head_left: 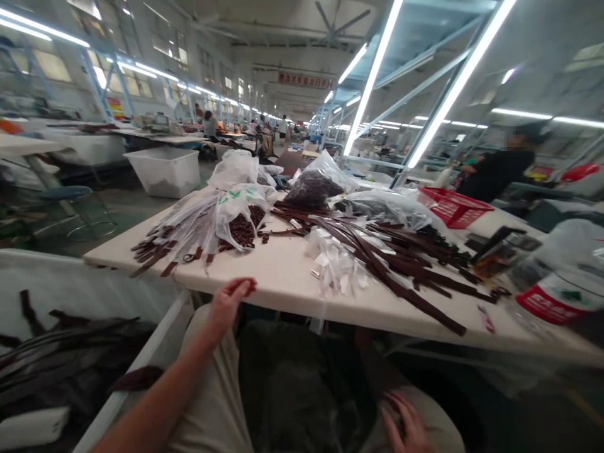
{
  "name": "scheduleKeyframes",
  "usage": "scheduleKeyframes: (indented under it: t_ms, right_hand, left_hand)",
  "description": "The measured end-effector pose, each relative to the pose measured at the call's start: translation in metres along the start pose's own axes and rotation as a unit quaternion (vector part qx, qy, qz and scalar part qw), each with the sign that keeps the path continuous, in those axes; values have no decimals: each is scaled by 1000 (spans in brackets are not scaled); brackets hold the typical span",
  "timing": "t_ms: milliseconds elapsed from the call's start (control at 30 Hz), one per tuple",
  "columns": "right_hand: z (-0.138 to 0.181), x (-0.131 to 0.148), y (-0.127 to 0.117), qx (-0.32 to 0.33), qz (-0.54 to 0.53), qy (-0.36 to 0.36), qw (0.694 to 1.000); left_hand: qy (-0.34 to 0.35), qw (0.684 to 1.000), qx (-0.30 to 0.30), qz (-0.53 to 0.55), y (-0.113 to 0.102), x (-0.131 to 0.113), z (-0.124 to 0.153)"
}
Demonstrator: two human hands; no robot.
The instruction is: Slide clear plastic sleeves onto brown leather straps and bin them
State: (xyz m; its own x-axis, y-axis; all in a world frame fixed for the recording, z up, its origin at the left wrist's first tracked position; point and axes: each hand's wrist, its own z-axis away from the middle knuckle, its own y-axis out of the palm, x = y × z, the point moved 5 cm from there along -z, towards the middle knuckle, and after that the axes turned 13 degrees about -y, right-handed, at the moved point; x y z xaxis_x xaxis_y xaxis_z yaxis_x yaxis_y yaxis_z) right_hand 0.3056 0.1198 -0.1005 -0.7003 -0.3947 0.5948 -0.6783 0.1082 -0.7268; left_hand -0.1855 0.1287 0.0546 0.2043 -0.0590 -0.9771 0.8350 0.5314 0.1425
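My left hand [230, 301] is at the front edge of the table [278, 264], fingertips pinched together. A small dark reddish bit shows at the fingertips, too small to name. My right hand [404, 423] lies low over my right thigh, slightly blurred, fingers loosely apart with nothing visible in them. Beyond my left hand lies a bundle of dark brown strips in clear sleeves [174, 236], beside a plastic bag of small brown pieces [243, 226]. Loose dark brown strips [391, 267] spread across the right side, next to a heap of small clear plastic wrappers [337, 264].
To my left, a white bin [155, 333] holds dark strips. A red basket [455, 207], a glass bottle [504, 255] and a large plastic jar [561, 277] stand on the right. A person in dark clothes [500, 170] is at the far right. Another white bin [165, 173] stands behind.
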Motion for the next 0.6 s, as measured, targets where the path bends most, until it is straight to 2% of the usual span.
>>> scheduleKeyframes:
  t_ms: [67,133,200,267,333,433,500,533,567,600]
  right_hand:
    - [-12,25,14,12,-83,43,996]
    - [-29,57,28,48,-160,68,984]
    - [-51,88,38,69,-211,68,973]
    - [-73,113,45,77,-238,46,967]
    - [-91,130,52,81,-250,25,965]
    - [-104,135,64,96,-230,4,968]
    - [-100,124,67,103,-185,-6,977]
    - [-95,114,66,102,-152,-10,983]
    - [-88,101,61,96,-112,-14,989]
    - [-80,85,54,86,-65,-18,994]
  left_hand:
    - [-57,981,168,-76,63,39,20]
    - [-98,951,265,-125,102,75,39]
    - [-136,925,318,-156,121,99,50]
    - [-162,910,343,-171,127,105,55]
    - [-156,905,358,-169,127,87,61]
    - [-97,897,411,-128,122,25,82]
    - [-69,868,485,-76,113,-22,108]
    - [-76,848,522,-61,106,-42,122]
    - [-102,828,547,-63,99,-57,134]
    - [-132,829,539,-64,90,-68,141]
